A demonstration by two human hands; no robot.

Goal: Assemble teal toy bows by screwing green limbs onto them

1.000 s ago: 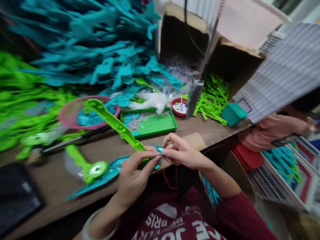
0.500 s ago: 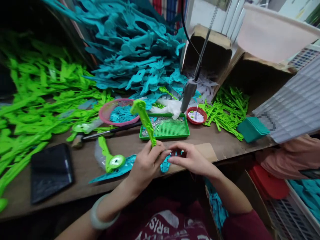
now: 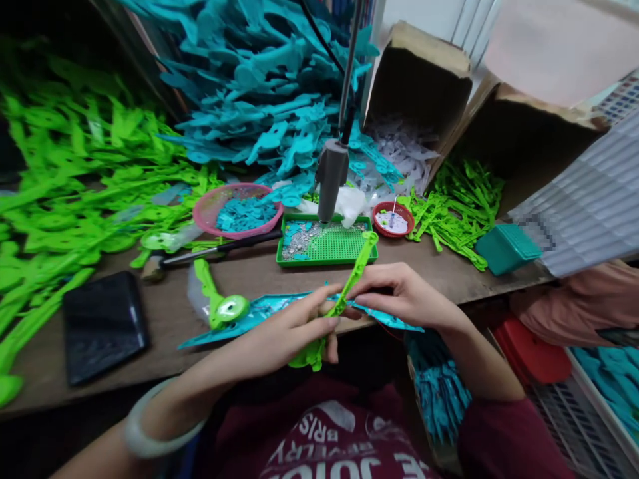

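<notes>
My left hand (image 3: 299,326) is closed around a long, bright green plastic part (image 3: 360,266) that tilts up to the right. Its wider lower end sticks out below my fingers. My right hand (image 3: 412,293) has curled fingers meeting at the green part's right side; whatever lies between those fingertips is hidden. Beneath both hands stretches a long blue plastic piece (image 3: 269,307) along the table's front edge, its middle covered. A second green part with a round silvery disc (image 3: 232,307) rests on the blue piece's left end.
A grey electric screwdriver (image 3: 332,179) hangs over a green tray (image 3: 329,261) of small metal bits. Behind are a pink basket (image 3: 200,216), a red basket (image 3: 409,226) and heaped blue parts (image 3: 279,100). A hammer (image 3: 200,255) and black tablet (image 3: 104,329) lie left.
My left hand has lowered and turned the green part, which now leans right instead of left. My right hand has moved slightly right and up. The hanging screwdriver appears further left.
</notes>
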